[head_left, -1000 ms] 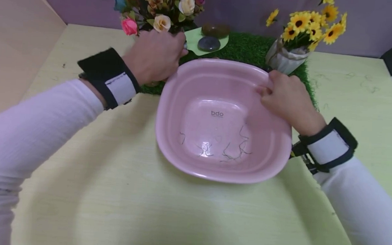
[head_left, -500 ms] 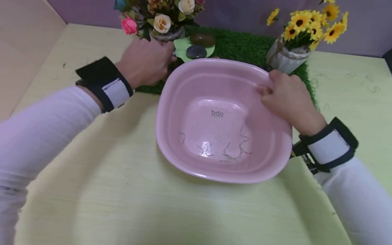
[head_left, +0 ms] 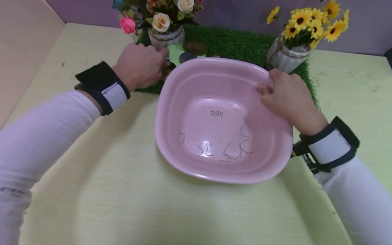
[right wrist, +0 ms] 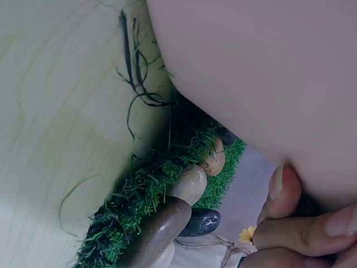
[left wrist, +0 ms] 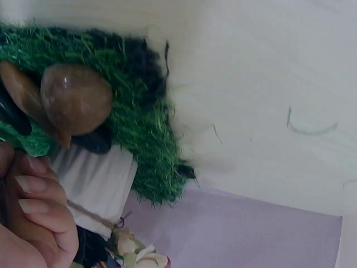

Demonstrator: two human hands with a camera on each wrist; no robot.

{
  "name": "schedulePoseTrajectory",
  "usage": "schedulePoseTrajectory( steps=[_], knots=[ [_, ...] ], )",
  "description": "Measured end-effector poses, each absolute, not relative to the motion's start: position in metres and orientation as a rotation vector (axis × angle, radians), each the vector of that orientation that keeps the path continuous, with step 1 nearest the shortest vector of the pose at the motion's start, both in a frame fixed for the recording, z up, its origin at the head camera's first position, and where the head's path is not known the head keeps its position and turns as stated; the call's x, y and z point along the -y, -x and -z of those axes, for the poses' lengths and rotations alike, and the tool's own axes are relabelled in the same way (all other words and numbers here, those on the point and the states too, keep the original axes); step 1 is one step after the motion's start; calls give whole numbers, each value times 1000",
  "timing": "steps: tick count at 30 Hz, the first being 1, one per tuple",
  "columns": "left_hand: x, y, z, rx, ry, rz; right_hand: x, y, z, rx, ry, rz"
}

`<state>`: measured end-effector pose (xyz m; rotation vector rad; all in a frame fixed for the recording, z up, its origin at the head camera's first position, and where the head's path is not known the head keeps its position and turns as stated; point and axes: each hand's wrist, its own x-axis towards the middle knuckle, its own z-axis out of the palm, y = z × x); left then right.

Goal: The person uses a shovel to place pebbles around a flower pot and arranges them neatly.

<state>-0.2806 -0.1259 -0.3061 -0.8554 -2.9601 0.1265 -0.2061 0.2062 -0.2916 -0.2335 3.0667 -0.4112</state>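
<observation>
My left hand [head_left: 140, 66] grips what looks like a small trowel, its flat light green blade [head_left: 175, 52] showing past the fingers; the handle is mostly hidden. A brown stone [head_left: 195, 48] and a dark grey stone [head_left: 187, 57] appear on the blade, behind the basin's rim. In the left wrist view the fingers [left wrist: 53, 218] are curled beside several stones, including a round brown stone [left wrist: 77, 99]. My right hand [head_left: 289, 98] pinches the far right rim of a pink basin [head_left: 220, 176]. Thin dark green strands [head_left: 234, 157] lie on the basin's floor.
An artificial turf mat [head_left: 232, 39] lies behind the basin. On it stand a white pot [head_left: 166, 38] of mixed flowers at left and a white pot [head_left: 287, 57] of sunflowers at right. Pale stones [right wrist: 189, 184] sit along its edge. A purple wall [head_left: 232, 12] closes the back.
My left hand has moved left and toward me, and the green blade with its two stones has shifted the same way, partly behind the basin rim. The right hand and basin have stayed put.
</observation>
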Motion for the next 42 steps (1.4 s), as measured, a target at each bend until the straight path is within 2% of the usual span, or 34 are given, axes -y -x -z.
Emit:
schedulePoseTrajectory(
  steps=[10, 27, 42],
  knots=[
    [122, 283, 311, 2956, 835, -125, -206, 207, 293, -3081, 246, 400],
    [96, 283, 273, 3013, 778, -245, -209, 206, 291, -3057, 236, 428],
    [90, 278, 262, 2995, 719, -322, -208, 207, 291, -3061, 232, 417]
  ],
)
